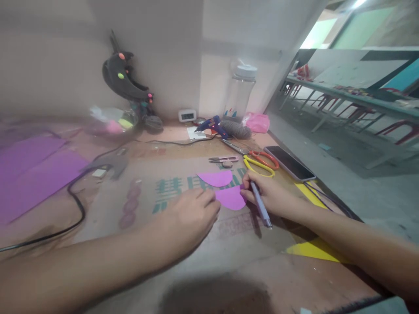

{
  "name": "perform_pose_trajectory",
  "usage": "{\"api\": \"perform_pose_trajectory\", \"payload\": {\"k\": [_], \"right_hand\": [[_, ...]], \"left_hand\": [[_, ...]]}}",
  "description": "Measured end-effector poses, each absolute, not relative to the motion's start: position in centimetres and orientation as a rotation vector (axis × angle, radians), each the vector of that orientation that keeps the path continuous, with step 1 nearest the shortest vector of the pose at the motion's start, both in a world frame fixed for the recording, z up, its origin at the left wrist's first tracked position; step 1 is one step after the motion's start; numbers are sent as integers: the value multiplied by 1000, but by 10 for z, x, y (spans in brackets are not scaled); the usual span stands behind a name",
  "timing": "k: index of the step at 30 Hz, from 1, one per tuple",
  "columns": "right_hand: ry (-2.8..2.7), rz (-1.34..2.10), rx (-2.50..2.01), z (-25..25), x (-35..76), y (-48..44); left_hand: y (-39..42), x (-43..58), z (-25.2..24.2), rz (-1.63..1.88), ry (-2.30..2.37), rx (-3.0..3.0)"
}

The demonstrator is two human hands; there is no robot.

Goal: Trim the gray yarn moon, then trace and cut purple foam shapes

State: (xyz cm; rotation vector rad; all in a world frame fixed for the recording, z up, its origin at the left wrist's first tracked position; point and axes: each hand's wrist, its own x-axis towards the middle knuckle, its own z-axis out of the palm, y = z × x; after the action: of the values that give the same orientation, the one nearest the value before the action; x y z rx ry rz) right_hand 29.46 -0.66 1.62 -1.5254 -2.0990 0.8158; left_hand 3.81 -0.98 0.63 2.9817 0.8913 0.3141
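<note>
Two pink foam cut-outs lie on the cardboard-covered table: a half-round piece (215, 178) and a petal-shaped piece (231, 197) just below it. My left hand (193, 213) rests knuckles-up with its fingertips pressed on the left edge of the petal-shaped piece. My right hand (270, 196) grips a light purple pen (260, 204) and touches that piece's right edge.
Yellow-handled scissors (258, 166), orange-handled scissors (262, 158), small snips (224, 159) and a phone (290, 163) lie behind my hands. A blue glue gun (212, 126), a water bottle (240, 93), purple sheets (31, 174), a black cable (77, 200) and yellow paper (314, 249) are around.
</note>
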Motion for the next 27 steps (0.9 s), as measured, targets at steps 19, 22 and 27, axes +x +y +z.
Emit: {"api": "perform_pose_trajectory", "payload": {"k": [19,22,27], "right_hand": [[-2137,464,-1633,19,302,5],[-2058,675,-1408,24,295,5],[-1925,878,-1349,17,264,8]], "left_hand": [[6,32,7,265,982,3105],[1,33,2,309,974,3099],[3,32,2,314,1005,3028]]}}
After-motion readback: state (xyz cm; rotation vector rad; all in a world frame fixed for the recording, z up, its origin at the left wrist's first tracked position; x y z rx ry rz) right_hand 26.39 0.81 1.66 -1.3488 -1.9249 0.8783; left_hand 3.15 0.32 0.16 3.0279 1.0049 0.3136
